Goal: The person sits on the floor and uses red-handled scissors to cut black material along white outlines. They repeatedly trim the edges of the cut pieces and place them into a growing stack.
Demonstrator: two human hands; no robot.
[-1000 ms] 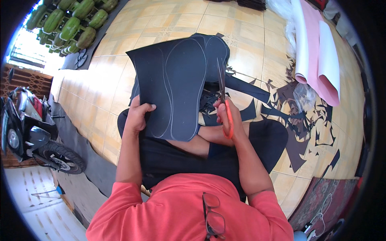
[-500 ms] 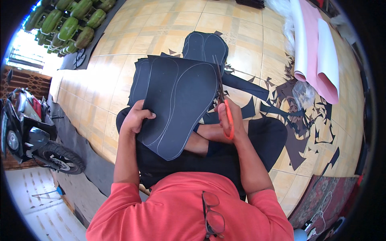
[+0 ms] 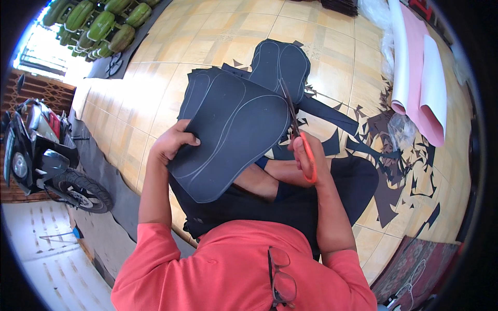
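My left hand [image 3: 174,140] pinches the left edge of a dark sheet [image 3: 233,129], its thumb lying on top. Pale outlines shaped like shoe soles are drawn on the sheet, and its right side is cut along one curve. In my right hand [image 3: 313,155] are scissors [image 3: 307,155] with orange handles. Their blades point up and away, beside the sheet's upper right edge. Beyond it on the floor lies a stack of dark cut pieces [image 3: 280,65] with similar outlines. More dark sheets [image 3: 193,96] lie just behind the held one, at its left.
Dark offcuts [image 3: 386,199] litter the tiled floor to my right, near a clear plastic bag [image 3: 402,132]. White and pink rolls [image 3: 415,78] lie at the far right. A motorcycle [image 3: 57,166] stands at left, green gas cylinders [image 3: 101,26] at the far left. A patterned rug [image 3: 420,269] is near right.
The sheet has turned slightly clockwise in my left hand, its near tip shifting left and up. My right hand and the scissors sit a little further right in the picture, as the whole view has shifted.
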